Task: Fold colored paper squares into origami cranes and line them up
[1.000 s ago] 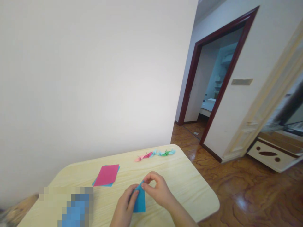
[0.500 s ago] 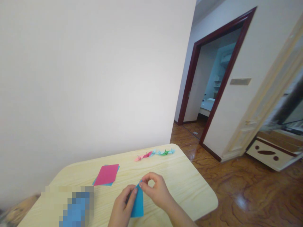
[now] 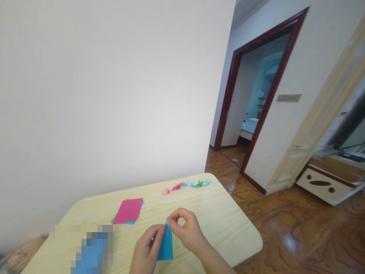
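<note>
A folded piece of blue paper (image 3: 166, 245) lies on the light wooden table (image 3: 222, 224) close to the near edge. My left hand (image 3: 146, 251) has its fingers closed on the paper's left side. My right hand (image 3: 186, 232) pinches the paper's top corner between thumb and forefinger. A stack of paper squares, pink (image 3: 128, 210) on top with blue beneath, lies farther back to the left. A row of small folded paper cranes (image 3: 186, 185) in pink, light blue and green sits along the table's far edge.
A plain white wall rises behind the table. A blurred-out patch (image 3: 85, 247) covers the table's near left. To the right are glossy brown floor (image 3: 285, 236), a dark-framed doorway (image 3: 256, 95) into another room and a low cream cabinet (image 3: 325, 186).
Both hands have kept their hold on the blue paper and drawn slightly nearer and lower; the right pinch stays at the top corner. The view shifted a little.
</note>
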Tool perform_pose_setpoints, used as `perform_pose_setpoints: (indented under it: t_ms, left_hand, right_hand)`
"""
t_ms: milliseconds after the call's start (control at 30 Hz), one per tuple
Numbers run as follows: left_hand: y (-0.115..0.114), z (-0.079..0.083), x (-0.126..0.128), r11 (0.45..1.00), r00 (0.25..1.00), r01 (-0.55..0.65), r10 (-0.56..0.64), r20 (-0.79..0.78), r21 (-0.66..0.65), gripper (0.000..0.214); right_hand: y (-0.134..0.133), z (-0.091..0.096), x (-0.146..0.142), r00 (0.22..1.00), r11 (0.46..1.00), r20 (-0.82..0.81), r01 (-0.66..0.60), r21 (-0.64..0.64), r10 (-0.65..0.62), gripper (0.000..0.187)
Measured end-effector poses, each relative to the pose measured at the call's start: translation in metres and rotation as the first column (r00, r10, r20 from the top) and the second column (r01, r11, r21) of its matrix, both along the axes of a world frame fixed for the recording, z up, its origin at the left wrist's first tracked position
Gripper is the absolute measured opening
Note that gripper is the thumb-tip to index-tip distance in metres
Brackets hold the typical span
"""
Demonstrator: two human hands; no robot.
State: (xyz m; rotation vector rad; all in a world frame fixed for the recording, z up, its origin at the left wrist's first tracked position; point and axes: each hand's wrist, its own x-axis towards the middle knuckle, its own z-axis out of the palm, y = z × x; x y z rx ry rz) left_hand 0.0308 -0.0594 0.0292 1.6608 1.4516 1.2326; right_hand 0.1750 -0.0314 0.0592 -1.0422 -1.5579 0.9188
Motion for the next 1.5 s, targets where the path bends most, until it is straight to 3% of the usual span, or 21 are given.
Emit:
perform_pose_setpoints:
  t_ms: [267, 833, 1067, 1233, 1333, 1400, 1500]
  left_hand:
    - [0.001, 0.004, 0.0, 0.996, 1.0, -0.007, 0.007, -0.005, 0.089, 0.024]
    - [-0.004, 0.016, 0.002, 0.992, 0.998, 0.051, -0.047, -0.039, 0.117, 0.017]
    - [-0.003, 0.014, 0.002, 0.992, 0.995, 0.08, -0.075, -0.06, 0.099, 0.022]
    - [0.002, 0.01, -0.007, 0.996, 0.987, -0.053, 0.063, 0.151, -0.071, 0.03]
    - [0.004, 0.007, -0.015, 0.979, 0.947, -0.157, 0.187, 0.262, -0.13, 0.038]
    - [0.004, 0.005, -0.017, 0.972, 0.921, -0.192, 0.226, 0.318, -0.135, 0.04]
    - [0.001, 0.006, -0.016, 0.976, 0.899, -0.168, 0.209, 0.385, -0.138, 0.037]
  right_hand:
    - [-0.003, 0.007, 0.0, 1.0, 0.999, 0.002, -0.004, 0.036, 0.004, 0.005]
    - [-0.008, 0.014, 0.001, 1.0, 0.997, 0.023, 0.001, 0.078, -0.003, 0.011]
    - [-0.002, 0.005, 0.002, 1.0, 0.999, 0.016, -0.005, 0.044, 0.005, 0.022]
    - [0.001, 0.0, 0.008, 0.965, 0.966, -0.175, -0.22, -0.133, 0.196, 0.032]
    - [-0.006, -0.005, 0.013, 0.956, 0.935, -0.099, -0.292, -0.203, 0.277, 0.038]
    - [-0.01, -0.011, 0.013, 0.956, 0.928, -0.032, -0.291, -0.233, 0.291, 0.036]
    - [-0.011, -0.02, 0.009, 0.979, 0.949, -0.064, -0.203, -0.24, 0.193, 0.02]
